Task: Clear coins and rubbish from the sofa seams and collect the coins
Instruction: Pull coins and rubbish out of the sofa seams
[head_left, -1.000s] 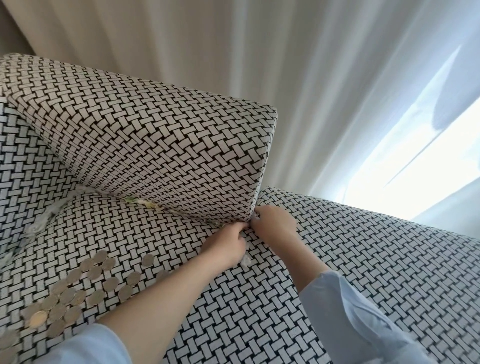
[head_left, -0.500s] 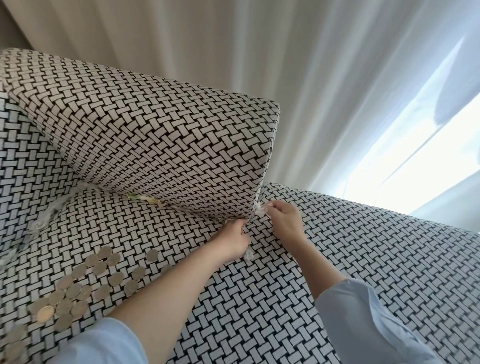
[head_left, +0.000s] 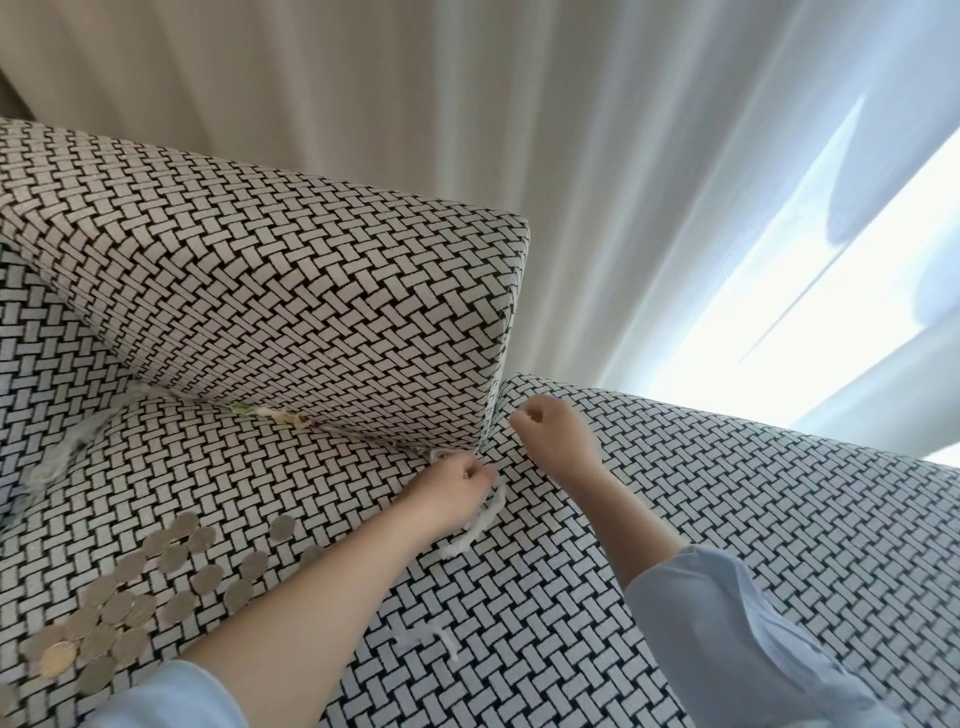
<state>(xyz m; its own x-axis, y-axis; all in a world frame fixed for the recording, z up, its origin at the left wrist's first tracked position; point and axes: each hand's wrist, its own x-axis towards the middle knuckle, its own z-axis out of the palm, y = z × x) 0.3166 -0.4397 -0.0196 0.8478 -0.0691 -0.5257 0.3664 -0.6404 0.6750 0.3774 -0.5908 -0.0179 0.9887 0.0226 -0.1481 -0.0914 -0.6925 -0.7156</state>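
Observation:
My left hand is pinched on a white piece of yarn at the corner where the back cushion meets the sofa seat. The yarn curls from the seam down across the seat beside my wrist. My right hand hovers just right of that corner with its fingers closed; nothing shows in it. A pile of several coins lies on the seat at the lower left. A green and yellow scrap of rubbish is wedged in the seam under the cushion.
Clear crumpled plastic sits in the left corner seam. A short white thread lies on the seat near my left forearm. Pale curtains hang behind the sofa, with a bright window at the right.
My left hand has drawn the white yarn out of the seam onto the seat. My right hand has lifted away from the cushion corner, up and to the right, and closed.

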